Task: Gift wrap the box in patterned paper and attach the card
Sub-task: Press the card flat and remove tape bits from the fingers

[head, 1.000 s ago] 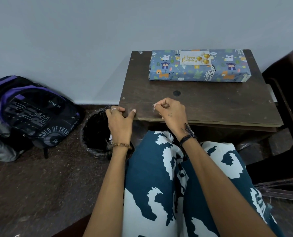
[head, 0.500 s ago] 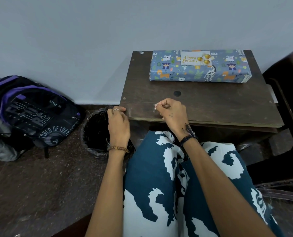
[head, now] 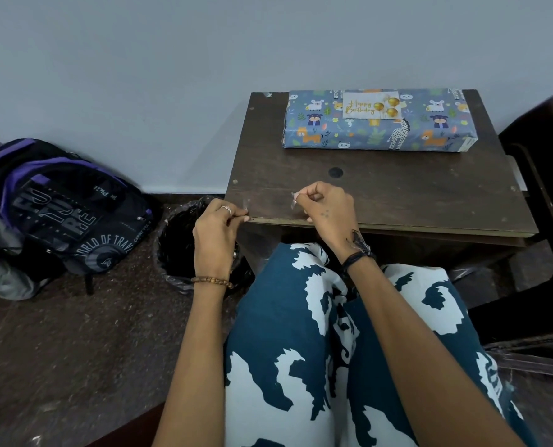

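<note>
Both my forearms reach forward over my lap. My left hand (head: 216,232) has its fingers curled, thumb and forefinger pinched together. My right hand (head: 325,206) is curled too, fingertips pinching something small and clear.

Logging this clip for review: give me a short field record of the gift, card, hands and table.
gift: wrapped box in animal-print paper, lying at the far side of the wooden table
card: Happy Birthday card on top of the box
left hand: pinching a clear tape piece at the table's near edge
right hand: pinching a small clear tape scrap
beside table: lined bin, backpack
</note>
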The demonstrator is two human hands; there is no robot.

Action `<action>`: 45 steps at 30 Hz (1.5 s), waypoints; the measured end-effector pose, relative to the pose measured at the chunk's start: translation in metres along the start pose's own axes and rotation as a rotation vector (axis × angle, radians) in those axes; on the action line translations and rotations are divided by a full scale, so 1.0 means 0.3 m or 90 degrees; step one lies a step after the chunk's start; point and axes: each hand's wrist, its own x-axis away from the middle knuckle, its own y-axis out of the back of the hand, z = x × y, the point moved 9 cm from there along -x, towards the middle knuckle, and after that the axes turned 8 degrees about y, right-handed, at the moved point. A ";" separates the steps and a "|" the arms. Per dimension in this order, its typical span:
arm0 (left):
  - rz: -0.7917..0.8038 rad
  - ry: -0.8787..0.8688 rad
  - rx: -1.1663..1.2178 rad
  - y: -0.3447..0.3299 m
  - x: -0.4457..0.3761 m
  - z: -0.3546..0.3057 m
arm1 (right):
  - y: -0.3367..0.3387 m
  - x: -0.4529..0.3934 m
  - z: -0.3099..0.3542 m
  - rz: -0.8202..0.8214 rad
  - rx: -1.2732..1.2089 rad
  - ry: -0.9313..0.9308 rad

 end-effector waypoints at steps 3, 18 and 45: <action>0.002 -0.004 0.003 0.005 0.007 -0.007 | 0.002 0.000 0.004 0.002 -0.001 0.006; 0.059 0.043 0.022 -0.028 -0.006 -0.007 | -0.001 -0.005 -0.001 0.006 0.002 0.008; -0.047 0.206 -0.252 -0.012 0.025 -0.079 | 0.004 0.004 0.014 0.006 0.025 0.014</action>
